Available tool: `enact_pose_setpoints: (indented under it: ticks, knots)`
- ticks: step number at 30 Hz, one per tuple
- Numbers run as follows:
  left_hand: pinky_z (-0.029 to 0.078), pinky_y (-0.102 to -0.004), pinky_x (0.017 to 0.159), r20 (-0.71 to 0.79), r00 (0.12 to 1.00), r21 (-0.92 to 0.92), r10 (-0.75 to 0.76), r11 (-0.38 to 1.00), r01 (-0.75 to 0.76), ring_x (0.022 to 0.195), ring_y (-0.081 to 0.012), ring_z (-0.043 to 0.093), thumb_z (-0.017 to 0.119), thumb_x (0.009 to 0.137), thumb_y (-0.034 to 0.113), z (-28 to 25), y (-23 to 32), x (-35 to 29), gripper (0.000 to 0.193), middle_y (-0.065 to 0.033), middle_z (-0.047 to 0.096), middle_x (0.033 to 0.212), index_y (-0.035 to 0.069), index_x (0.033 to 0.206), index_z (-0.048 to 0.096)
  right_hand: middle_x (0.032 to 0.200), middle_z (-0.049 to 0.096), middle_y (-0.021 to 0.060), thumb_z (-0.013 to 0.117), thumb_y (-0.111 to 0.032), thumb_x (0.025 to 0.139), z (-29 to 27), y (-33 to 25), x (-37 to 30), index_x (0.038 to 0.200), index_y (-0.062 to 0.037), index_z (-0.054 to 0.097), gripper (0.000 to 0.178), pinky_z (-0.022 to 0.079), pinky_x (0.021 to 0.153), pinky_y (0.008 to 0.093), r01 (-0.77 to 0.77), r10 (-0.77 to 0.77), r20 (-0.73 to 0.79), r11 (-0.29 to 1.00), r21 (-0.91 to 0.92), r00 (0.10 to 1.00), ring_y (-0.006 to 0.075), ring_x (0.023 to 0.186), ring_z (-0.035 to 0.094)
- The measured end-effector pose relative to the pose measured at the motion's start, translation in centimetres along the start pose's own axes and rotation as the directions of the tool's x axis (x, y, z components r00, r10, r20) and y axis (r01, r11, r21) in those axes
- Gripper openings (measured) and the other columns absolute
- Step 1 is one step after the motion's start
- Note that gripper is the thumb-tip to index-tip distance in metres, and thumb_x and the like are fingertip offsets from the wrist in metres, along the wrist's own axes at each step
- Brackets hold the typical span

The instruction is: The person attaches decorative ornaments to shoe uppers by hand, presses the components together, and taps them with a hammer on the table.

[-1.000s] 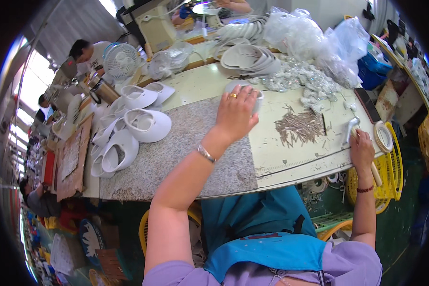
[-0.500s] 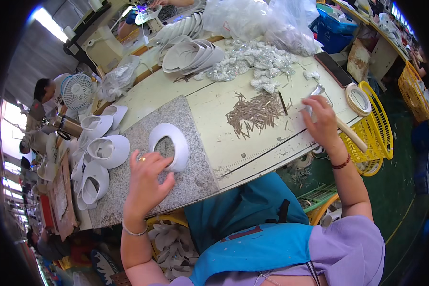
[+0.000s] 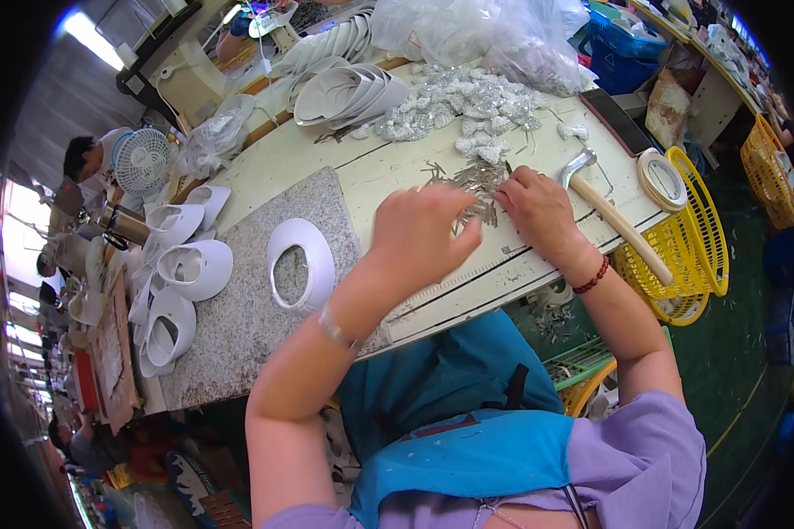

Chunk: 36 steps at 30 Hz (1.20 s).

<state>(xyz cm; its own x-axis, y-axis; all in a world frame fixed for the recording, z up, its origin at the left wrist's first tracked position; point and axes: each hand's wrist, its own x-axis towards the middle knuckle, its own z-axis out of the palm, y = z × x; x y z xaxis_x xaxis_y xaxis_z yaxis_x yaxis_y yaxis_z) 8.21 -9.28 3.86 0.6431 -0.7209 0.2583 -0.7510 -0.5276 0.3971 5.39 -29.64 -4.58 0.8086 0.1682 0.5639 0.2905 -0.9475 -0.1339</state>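
Observation:
A loose pile of thin brownish metal pins (image 3: 478,181) lies on the cream worktable (image 3: 370,167). My right hand (image 3: 538,210) rests on the pile's right edge with its fingertips bent down into the pins. My left hand (image 3: 425,234) hovers at the pile's near left side, fingers curled together and slightly blurred; what they pinch is hidden. A white oval shoe piece with a cut-out middle (image 3: 300,263) lies free on the grey granite slab (image 3: 238,326), left of my left forearm.
A wooden-handled hammer (image 3: 610,210) lies right of my right hand, beside a tape roll (image 3: 662,178) and a yellow basket (image 3: 710,238). Shiny silver ornaments (image 3: 468,97) and stacked white pieces (image 3: 348,88) lie farther back. More white pieces (image 3: 185,269) sit left. A person (image 3: 84,160) sits by a fan (image 3: 141,160).
My left hand has left the white oval piece on the slab and moved right to the pin pile. My right hand has shifted from the hammer's side onto the pile.

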Motion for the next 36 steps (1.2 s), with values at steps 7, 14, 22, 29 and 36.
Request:
enact_pose_setpoints:
  ticks: [7, 14, 22, 29, 36]
  knots:
    - [0.05, -0.0392, 0.075, -0.158, 0.982, 0.037, -0.099, 0.994, 0.106, 0.086, -0.0294, 0.063, 0.061, 0.076, 0.031, 6.4, -3.2, 9.2, 0.034, -0.0108, 0.064, 0.091, 0.013, 0.104, 0.067, 0.073, 0.053, 0.0069, 0.06, -0.011, 0.08, 0.0, -0.4, -0.3, 0.08, -0.0073, 0.055, 0.006, 0.046, 0.062, 0.0381, 0.041, -0.038, -0.115, 0.999, 0.022, 0.993, 0.0257, 0.068, 0.057]
    - [0.051, -0.0416, 0.075, 0.036, 0.983, 0.201, -0.182, 0.965, 0.171, 0.091, -0.0294, 0.063, 0.061, 0.076, 0.032, 8.3, -3.5, 11.6, 0.032, -0.0119, 0.064, 0.097, 0.012, 0.099, 0.067, 0.079, 0.057, 0.0084, 0.063, -0.007, 0.079, -0.5, -0.6, -0.7, 0.089, -0.0052, 0.059, 0.011, 0.046, 0.063, 0.0374, 0.002, 0.007, -0.069, 0.992, 0.125, 0.998, 0.0275, 0.072, 0.059]
    - [0.051, -0.0399, 0.072, -0.106, 0.98, 0.071, -0.17, 0.981, 0.178, 0.084, -0.0281, 0.065, 0.058, 0.08, 0.021, 5.5, -3.3, 8.8, 0.025, -0.013, 0.067, 0.086, 0.014, 0.102, 0.067, 0.072, 0.056, 0.0084, 0.061, -0.008, 0.081, -0.9, -0.9, -0.3, 0.084, -0.0071, 0.057, 0.005, 0.047, 0.059, 0.0374, -0.019, 0.063, -0.199, 0.976, 0.216, 0.978, 0.0273, 0.065, 0.059]
    - [0.048, -0.0247, 0.057, -0.098, 0.959, -0.436, -0.268, 0.878, 0.201, 0.054, -0.0124, 0.059, 0.059, 0.079, 0.016, 3.9, -5.3, 5.4, 0.031, -0.0097, 0.065, 0.069, 0.002, 0.106, 0.066, 0.079, 0.063, 0.0109, 0.061, -0.008, 0.083, -1.0, -1.0, -0.4, 0.09, -0.005, 0.061, 0.007, 0.049, 0.057, 0.0344, -0.02, 0.095, -0.2, 0.938, 0.345, 0.975, 0.0271, 0.066, 0.062]
    - [0.047, -0.0202, 0.054, -0.181, 0.931, -0.779, -0.318, 0.624, 0.062, 0.064, -0.0082, 0.061, 0.057, 0.088, 0.006, 3.2, -2.8, -0.5, 0.025, -0.0045, 0.061, 0.077, -0.001, 0.112, 0.058, 0.089, 0.061, 0.0041, 0.063, -0.005, 0.084, -3.6, -5.5, -0.5, 0.093, -0.0016, 0.067, 0.01, 0.045, 0.062, 0.0219, -0.136, 0.294, -0.039, 0.552, 0.823, 0.955, 0.0094, 0.073, 0.057]
